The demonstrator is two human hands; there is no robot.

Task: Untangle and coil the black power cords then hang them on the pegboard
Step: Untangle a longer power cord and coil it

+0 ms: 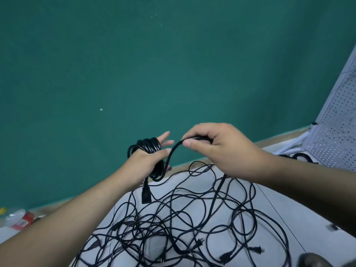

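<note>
Although the black power cords heaped below both grips look light and limp, their loops would likely snag, so a plug end seems the best hold. Left of them, a clear bottle shows no readable contents. The right hand pinches the free run; the left hand clamps the coil wound round it. The pegboard stands beyond the right grip.

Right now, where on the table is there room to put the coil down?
Best spot: the bare table on the right, between the tangle and the right forearm. A thinner strip lies between the tangle and the left forearm. The middle is crowded.
</note>
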